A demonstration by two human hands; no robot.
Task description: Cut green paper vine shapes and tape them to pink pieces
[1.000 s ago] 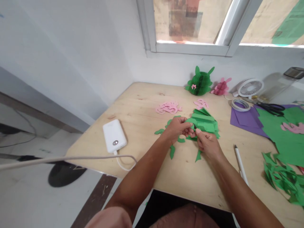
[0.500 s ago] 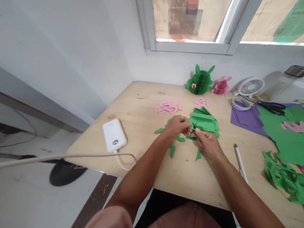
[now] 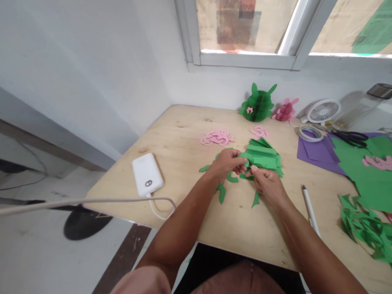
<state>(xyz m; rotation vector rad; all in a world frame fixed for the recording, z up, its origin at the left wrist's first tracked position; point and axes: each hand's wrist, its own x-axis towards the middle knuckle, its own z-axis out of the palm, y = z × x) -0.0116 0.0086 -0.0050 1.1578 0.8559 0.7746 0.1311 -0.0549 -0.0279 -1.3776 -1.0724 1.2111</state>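
Pinched in my left hand [image 3: 229, 164] is a curved green paper cutout [image 3: 246, 156], its rounded top showing past the thumb. My right hand [image 3: 269, 184] is closed, thumb against fingertips, at the lower right edge of that same piece. Just behind my hands lie folded green paper strips [image 3: 266, 150]. Smaller green paper cutouts [image 3: 221, 193] are scattered beneath and around my left hand, partly covered by it. A pointed green scrap [image 3: 256, 199] rests below my right hand.
Pink paper cutouts [image 3: 217, 138] lie farther back. A green paper figure [image 3: 259, 107] and a pink one [image 3: 285, 111] stand by the wall. At right are a small fan [image 3: 324, 111], scissors [image 3: 350, 138], a pen [image 3: 310, 210] and green scraps [image 3: 364, 228]. A power bank [image 3: 147, 173] sits left.
The green cutout has turned slightly between my fingers, and the dark gap beneath it has narrowed. Both hands stay in nearly the same place.
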